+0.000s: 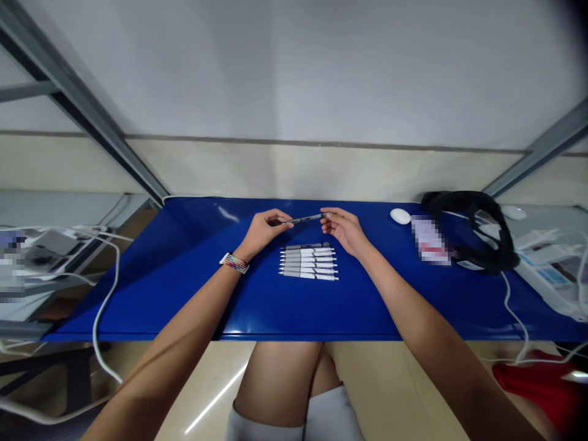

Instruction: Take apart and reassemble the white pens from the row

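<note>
A dark pen (307, 218) is held level between my two hands, just above the blue tabletop. At its left end, my left hand (267, 229) pinches it between thumb and fingers. My right hand (343, 228) grips the other end with its fingertips. Directly below, several white-and-grey pens (307, 264) lie side by side in a neat row, their tips pointing left. Along the far side of that row lies another dark pen (307, 246). A colourful band is on my left wrist.
The blue table (257, 312) ends at a wall behind. To the right are a white oval object (400, 216), a blurred-out card (430, 240), a black headband-like device (503, 236) and a white device (546, 275). White cables (106, 306) hang at the left edge.
</note>
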### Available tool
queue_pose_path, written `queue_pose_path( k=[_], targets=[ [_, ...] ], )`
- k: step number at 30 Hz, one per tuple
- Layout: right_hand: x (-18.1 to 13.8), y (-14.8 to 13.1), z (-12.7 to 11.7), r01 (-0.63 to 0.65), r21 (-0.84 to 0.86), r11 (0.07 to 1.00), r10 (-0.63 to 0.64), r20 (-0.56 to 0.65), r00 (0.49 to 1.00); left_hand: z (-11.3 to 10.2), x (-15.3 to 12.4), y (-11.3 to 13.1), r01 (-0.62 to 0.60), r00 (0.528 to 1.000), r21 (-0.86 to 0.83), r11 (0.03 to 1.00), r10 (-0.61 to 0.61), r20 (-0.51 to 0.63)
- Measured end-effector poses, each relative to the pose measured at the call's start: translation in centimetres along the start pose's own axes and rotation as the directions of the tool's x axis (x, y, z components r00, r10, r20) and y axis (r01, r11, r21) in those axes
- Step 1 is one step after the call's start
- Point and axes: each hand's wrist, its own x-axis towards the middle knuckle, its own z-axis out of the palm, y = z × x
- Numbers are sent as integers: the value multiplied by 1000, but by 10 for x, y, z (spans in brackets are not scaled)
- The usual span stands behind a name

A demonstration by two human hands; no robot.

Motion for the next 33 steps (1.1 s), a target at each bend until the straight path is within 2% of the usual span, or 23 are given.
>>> queue_pose_path(
  k=[3,5,14,23,29,33],
  targets=[
    [-1,-5,-1,-140,135,981,128,96,987,3,0,3,6,999,-40,999,-7,-32],
    [-1,-7,0,-188,197,962,163,133,978,4,0,4,-3,999,-48,999,1,-48],
    [-2,-5,5,-211,330,920,186,106,977,7,-1,6,-35,998,-71,997,31,-54],
    [-5,-7,7,-165,312,936,135,116,984,8,-1,4,-55,997,-79,995,51,-57],
    [-9,-9,8,-177,246,953,136,172,976,8,-1,5,-49,996,-82,995,43,-76],
    [-7,-5,9,-164,290,943,128,139,982,9,-1,5,-53,996,-79,995,47,-79]
  ],
)
